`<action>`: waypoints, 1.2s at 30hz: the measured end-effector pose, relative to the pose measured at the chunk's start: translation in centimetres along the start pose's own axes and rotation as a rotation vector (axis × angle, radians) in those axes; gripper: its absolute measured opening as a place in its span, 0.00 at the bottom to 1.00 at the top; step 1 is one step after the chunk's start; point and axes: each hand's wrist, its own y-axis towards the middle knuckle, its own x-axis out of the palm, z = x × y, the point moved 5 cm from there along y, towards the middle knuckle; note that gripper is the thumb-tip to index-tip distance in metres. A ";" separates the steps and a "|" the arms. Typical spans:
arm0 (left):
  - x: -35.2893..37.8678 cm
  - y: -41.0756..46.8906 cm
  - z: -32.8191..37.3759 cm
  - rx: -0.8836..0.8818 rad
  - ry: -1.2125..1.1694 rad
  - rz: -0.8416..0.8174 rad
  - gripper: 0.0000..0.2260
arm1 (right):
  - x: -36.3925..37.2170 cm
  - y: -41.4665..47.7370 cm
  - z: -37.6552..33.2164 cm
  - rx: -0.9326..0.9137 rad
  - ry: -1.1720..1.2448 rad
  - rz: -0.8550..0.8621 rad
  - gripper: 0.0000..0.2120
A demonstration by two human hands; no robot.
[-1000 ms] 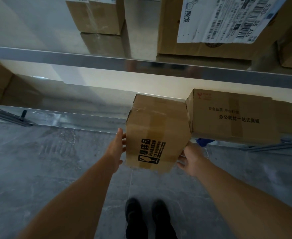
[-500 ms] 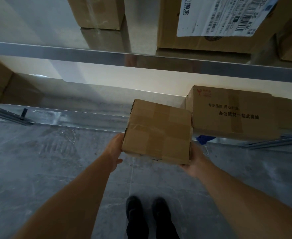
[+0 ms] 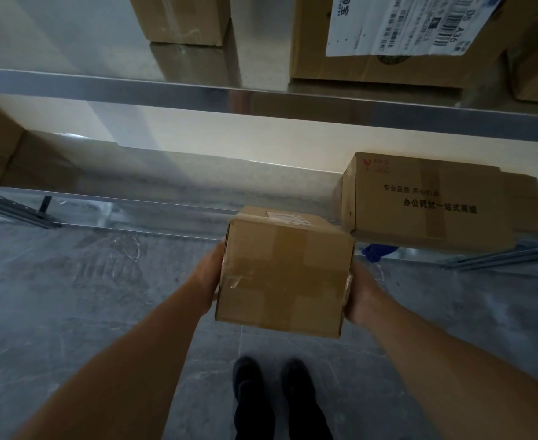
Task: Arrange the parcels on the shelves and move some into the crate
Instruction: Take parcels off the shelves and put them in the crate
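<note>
Head view: parcel (image 3: 283, 274) clamped between the hands, left hand (image 3: 207, 277) on its left side, right hand (image 3: 361, 296) on its right. Taped side faces the camera, long axis running hand to hand.

2 bare forearms (image 3: 124, 363), dark trousers (image 3: 255, 420), perhaps black shoes (image 3: 247, 373)

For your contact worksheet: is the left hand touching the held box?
Touching. Head view: left hand pressed against the box, on its left side, no gap.
</note>
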 end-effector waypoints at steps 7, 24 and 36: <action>-0.2 -0.3 -0.2 0.006 0.029 0.012 0.20 | 0.0 -0.1 0.0 -0.033 -0.014 -0.033 0.19; -0.2 -1.6 -0.2 0.091 0.048 0.013 0.24 | 0.4 -1.0 0.8 -0.032 0.016 -0.112 0.20; 0.2 -1.7 -1.2 0.080 0.035 0.007 0.29 | -0.9 -0.6 1.1 -0.131 -0.184 0.092 0.18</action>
